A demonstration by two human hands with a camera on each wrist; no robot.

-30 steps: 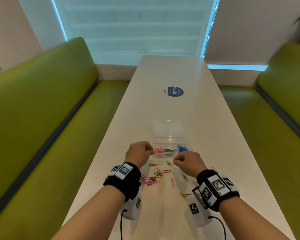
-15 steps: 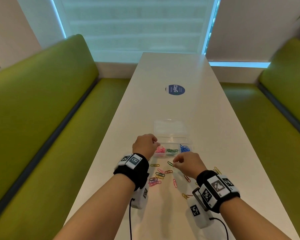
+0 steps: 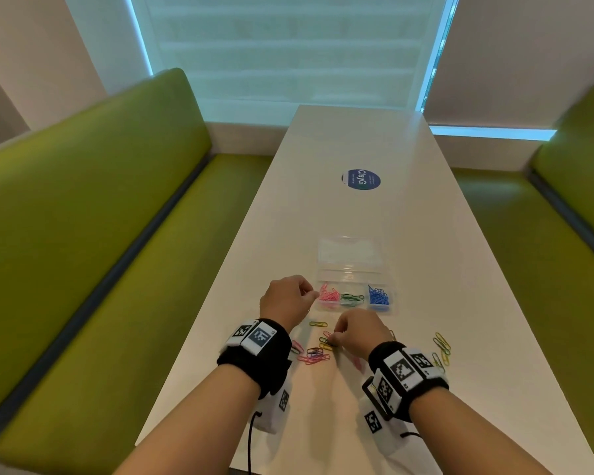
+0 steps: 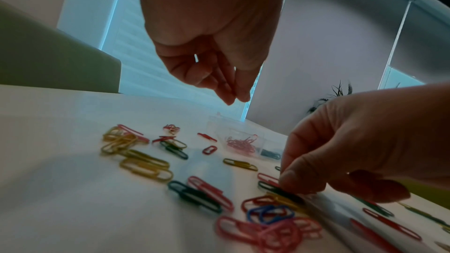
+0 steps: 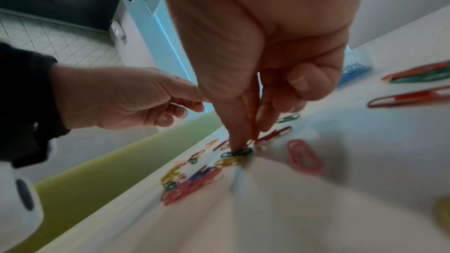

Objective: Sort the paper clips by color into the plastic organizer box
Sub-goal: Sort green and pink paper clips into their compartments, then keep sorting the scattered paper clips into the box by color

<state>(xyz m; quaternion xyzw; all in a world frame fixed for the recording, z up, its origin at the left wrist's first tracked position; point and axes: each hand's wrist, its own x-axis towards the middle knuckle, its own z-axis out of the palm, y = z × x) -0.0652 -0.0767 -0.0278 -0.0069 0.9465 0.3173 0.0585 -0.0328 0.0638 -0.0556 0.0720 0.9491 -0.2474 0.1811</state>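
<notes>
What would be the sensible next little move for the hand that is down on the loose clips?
Probably pinch and lift the green clip. The right hand has its fingertips on it, and the organizer box already holds green clips in its middle compartment, so it likely goes there.

Over a long white table between green benches, a left hand hovers beside a clear organizer box holding pink, green and blue clips, while a right hand touches scattered paper clips.
</notes>
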